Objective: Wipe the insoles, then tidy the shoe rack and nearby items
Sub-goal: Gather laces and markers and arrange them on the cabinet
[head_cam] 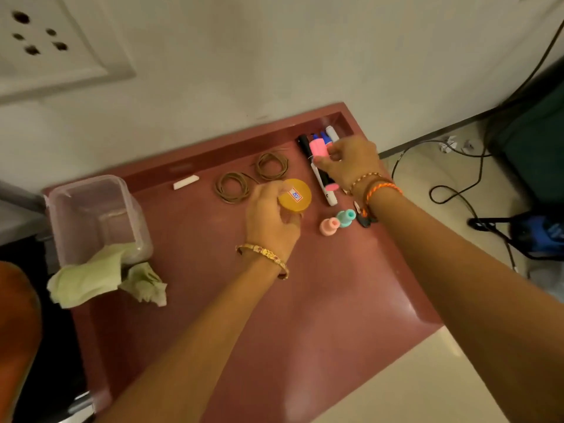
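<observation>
Here, yellow lid (pixel 295 195) in left hand (pixel 270 218), pink spool (pixel 319 147) in right hand (pixel 351 164)

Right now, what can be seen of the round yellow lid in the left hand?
The yellow lid is a flat, round disc that looks like plastic, with a small white sticker bearing blue print and a red border. The left hand grips it by its near-left edge, fingers curled round the rim, and holds it tilted so the top faces the camera. It sits over the maroon tray, beside the brown cord coils. Whether it touches the tray cannot be told.
</observation>
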